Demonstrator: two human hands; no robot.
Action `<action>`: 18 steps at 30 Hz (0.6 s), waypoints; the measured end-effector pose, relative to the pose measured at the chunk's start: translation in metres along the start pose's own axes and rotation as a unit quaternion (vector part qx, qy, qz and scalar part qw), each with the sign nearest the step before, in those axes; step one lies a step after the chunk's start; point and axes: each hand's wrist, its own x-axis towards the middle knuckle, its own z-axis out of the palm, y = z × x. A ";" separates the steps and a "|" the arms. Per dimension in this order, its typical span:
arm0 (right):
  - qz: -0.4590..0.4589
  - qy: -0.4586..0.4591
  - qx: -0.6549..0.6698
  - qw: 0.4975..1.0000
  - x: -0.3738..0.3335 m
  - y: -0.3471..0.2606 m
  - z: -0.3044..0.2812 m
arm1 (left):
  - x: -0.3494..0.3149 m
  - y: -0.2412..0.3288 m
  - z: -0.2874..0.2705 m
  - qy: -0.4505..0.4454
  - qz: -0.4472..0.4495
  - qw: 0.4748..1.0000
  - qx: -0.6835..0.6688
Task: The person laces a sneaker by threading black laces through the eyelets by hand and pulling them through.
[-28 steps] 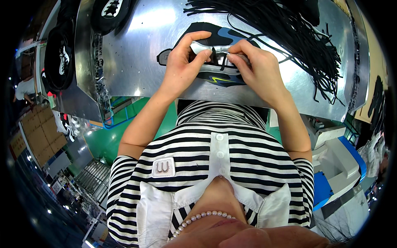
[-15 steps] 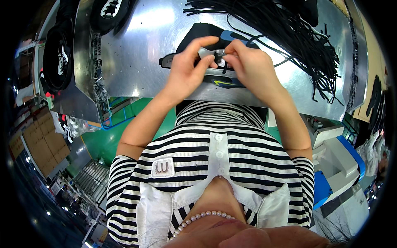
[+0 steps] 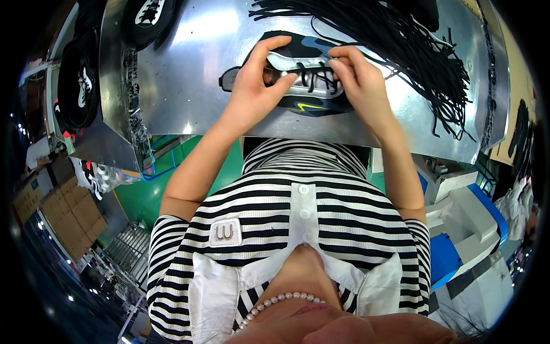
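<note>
A black shoe upper (image 3: 312, 108) with blue patches, a yellow mark and a pale silver-grey eyelet panel lies on the metal table in front of me. A black shoelace (image 3: 310, 85) runs through the panel's eyelets and crosses between its two edges. My left hand (image 3: 256, 86) grips the upper at its left opening, thumb on the near edge, fingers on the far one. Thumb and forefinger of my right hand (image 3: 362, 79) pinch together at the panel's far right edge, seemingly on the shoelace; the fingertips partly hide it.
A large bundle of black laces (image 3: 415, 60) spreads over the far right of the shiny metal table (image 3: 189, 86). Black shoe pieces (image 3: 150, 22) lie at the far left, another (image 3: 80, 86) beyond the table's left rim. A grey-and-blue machine (image 3: 467, 221) stands at lower right.
The eyelet panel, earlier bunched between my hands, now lies spread with the crossed lace showing. My right hand has moved slightly right, away from my left.
</note>
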 end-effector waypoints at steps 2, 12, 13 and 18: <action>-0.004 0.035 -0.009 0.999 -0.004 0.005 0.006 | 0.002 0.004 0.006 0.049 0.072 0.991 0.100; 0.025 0.115 -0.014 0.993 -0.006 0.009 0.018 | 0.011 0.009 -0.030 -0.136 -0.078 0.973 -0.168; 0.026 0.106 -0.019 0.994 -0.005 0.008 0.017 | 0.011 0.009 -0.029 -0.114 -0.087 0.977 -0.157; -0.041 0.085 -0.026 0.995 -0.011 0.007 0.014 | 0.008 0.010 -0.011 -0.033 -0.055 0.998 -0.013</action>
